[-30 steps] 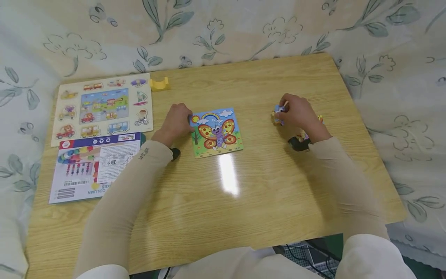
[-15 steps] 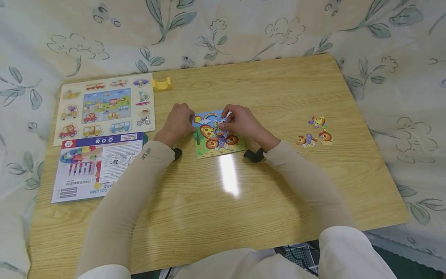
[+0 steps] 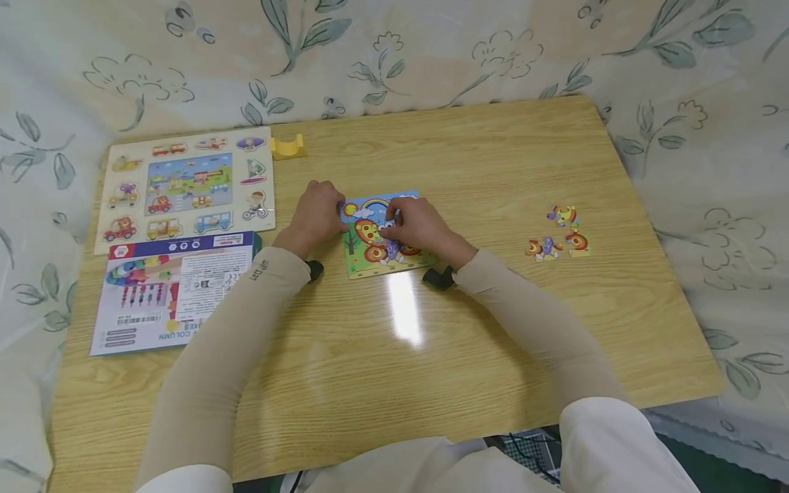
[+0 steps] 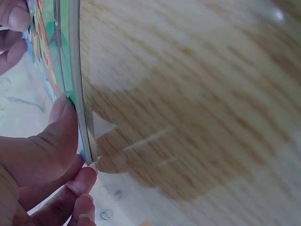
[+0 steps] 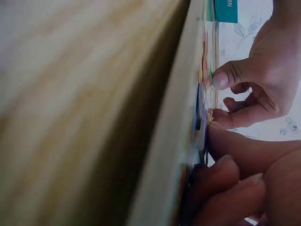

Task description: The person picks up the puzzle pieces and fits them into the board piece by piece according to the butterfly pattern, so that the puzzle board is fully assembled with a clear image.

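One butterfly board (image 3: 365, 266) lies on one table (image 3: 345, 356); the left hand (image 3: 316, 216) pinches its edge, the right hand (image 3: 422, 224) grasps one piece (image 3: 390, 223) over it (three loose pieces (image 3: 577, 242) lie rightward).

"column" upside down on box (image 3: 175, 291)

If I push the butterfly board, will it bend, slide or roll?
The butterfly board probably won't bend much: its edge looks straight and solid. It might slide, since the table beneath looks shiny. Rolling seems unlikely, because it's flat with four sides.
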Tool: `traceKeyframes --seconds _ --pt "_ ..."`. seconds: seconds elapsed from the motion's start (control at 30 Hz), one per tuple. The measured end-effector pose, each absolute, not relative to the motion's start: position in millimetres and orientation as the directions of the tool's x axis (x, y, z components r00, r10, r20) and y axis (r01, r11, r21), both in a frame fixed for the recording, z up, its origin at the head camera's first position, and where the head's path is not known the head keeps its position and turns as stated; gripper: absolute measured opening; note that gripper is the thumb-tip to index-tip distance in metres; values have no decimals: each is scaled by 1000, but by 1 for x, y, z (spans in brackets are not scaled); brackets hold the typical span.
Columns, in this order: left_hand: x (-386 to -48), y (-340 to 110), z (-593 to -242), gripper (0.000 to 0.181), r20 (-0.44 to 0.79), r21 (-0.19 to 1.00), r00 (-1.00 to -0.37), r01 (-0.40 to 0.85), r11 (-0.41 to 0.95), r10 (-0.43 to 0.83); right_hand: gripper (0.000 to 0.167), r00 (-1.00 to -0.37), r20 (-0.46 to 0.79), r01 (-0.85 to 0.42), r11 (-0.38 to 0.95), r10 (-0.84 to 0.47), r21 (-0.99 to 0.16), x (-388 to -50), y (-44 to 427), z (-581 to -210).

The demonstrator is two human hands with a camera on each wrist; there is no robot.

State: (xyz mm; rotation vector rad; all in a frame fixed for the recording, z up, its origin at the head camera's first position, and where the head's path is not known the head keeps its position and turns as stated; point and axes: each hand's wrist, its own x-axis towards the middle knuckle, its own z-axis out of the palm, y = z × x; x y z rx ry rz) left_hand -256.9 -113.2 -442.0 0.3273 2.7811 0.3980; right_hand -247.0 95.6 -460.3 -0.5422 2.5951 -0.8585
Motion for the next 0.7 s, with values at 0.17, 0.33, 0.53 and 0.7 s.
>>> traceKeyframes --seconds 0.17,0.33,0.53,0.7 --pt "-256 -112 -438 52 -278 309 -925 167 936 257 25 -879 -219 -223 773 -423 -594 -248 93 -462" --pt "-256 -111 -438 53 -278 309 -924 171 935 261 28 -893 -220 -209 795 -393 -570 -248 92 -461" --pt "-258 -113 -442 52 -268 297 -921 201 933 284 33 -905 -229 -189 820 -359 -540 -246 91 -458" --pt "-257 -115 -445 51 -251 305 -923 209 929 290 31 -903 -200 -233 824 -381 -517 -241 90 -456"
